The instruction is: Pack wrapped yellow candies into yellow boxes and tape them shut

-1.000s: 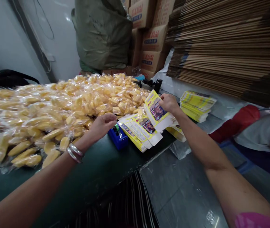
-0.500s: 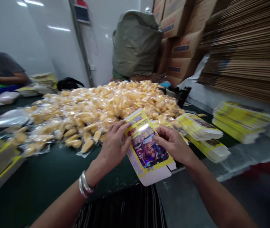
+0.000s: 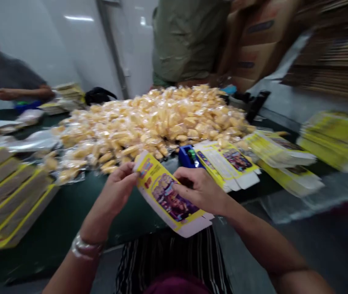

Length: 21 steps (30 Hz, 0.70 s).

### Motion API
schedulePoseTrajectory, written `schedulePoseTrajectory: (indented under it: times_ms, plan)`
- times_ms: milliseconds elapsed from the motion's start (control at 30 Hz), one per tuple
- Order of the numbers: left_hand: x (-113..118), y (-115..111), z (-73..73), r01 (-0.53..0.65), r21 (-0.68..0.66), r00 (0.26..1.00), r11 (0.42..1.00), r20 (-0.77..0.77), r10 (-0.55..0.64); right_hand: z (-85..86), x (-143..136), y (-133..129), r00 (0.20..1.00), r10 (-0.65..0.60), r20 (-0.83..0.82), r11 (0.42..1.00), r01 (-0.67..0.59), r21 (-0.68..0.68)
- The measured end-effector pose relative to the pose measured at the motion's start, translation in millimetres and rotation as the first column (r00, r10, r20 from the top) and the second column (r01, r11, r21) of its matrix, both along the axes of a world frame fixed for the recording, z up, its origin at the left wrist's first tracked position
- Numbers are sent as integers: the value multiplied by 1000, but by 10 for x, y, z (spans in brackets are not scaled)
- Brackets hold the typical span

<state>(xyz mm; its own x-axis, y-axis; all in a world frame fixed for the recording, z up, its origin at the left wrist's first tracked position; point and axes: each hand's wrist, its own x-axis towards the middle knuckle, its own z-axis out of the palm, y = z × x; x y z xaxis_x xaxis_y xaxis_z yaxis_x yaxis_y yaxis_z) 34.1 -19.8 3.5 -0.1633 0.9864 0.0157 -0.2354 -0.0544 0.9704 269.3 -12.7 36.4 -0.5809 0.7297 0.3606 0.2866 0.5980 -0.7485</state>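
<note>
A flat yellow and purple printed carton [image 3: 174,202] hangs tilted between my hands over the table's near edge, its white end flaps pointing toward my lap. My left hand [image 3: 114,196] pinches its upper left corner between thumb and fingers. On the carton's right side, my right hand [image 3: 202,190] grips the edge with the thumb on the printed face; the fingers behind are partly hidden. Just beyond my right hand stands a blue tape dispenser [image 3: 187,156]. Another flat carton [image 3: 227,165] lies to the right of the dispenser.
A big heap of clear-wrapped yellow pieces [image 3: 161,118] covers the table's middle. Yellow-edged cartons [image 3: 11,200] stand in a row at left. Flat carton stacks [image 3: 287,155] lie at right. A person in a grey shirt [image 3: 11,77] sits at the far left.
The carton has moved left and leans more to the left. My left hand has shifted from its side to the upper corner. The view has tipped down, and the blue dispenser now shows.
</note>
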Motion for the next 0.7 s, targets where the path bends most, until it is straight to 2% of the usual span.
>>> schedulePoseTrajectory:
  times_ms: [67, 133, 167, 200, 267, 333, 400, 433, 467, 567, 633, 700]
  plan:
    - [36, 100, 36, 19, -18, 1000, 1000, -12, -19, 21, 240, 90, 999, -52, -15, 998, 51, -38]
    - [117, 211, 128, 42, 26, 994, 999, -106, -39, 35, 624, 226, 972, -234, -11, 970, 233, -74]
    - [187, 251, 183, 51, 68, 982, 996, -184, -38, 31, 848, 308, 935, -355, 3, 931, 354, -85]
    - [284, 273, 234, 65, 116, 962, 991, -271, -32, 16, 1076, 399, 869, -493, 37, 864, 494, -94]
    - [560, 251, 276, 165, 207, 892, 964, -449, -56, -65, 1485, 606, 759, -643, 106, 755, 651, -80]
    - [928, 158, 188, 386, 242, 777, 890, -606, -172, -209, 1771, 815, 665, -722, 189, 672, 740, -36]
    - [1321, 48, -31, 606, 189, 619, 773, -722, -309, -383, 1912, 984, 576, -766, 285, 608, 794, 28]
    - [1502, 7, -170, 655, 155, 564, 740, -752, -341, -465, 1939, 1042, 535, -777, 332, 584, 809, 62]
    - [1662, -17, -313, 653, 134, 549, 745, -762, -344, -537, 1944, 1080, 496, -783, 375, 565, 819, 96]
    - [1978, 12, -662, 520, 122, 635, 846, -718, -286, -656, 1914, 1080, 403, -784, 472, 531, 829, 173]
    - [2072, 79, -779, 434, 113, 713, 894, -650, -264, -666, 1917, 1017, 372, -772, 515, 529, 826, 196]
    - [2126, 155, -823, 383, 75, 798, 921, -529, -289, -654, 1960, 952, 365, -751, 550, 539, 820, 193]
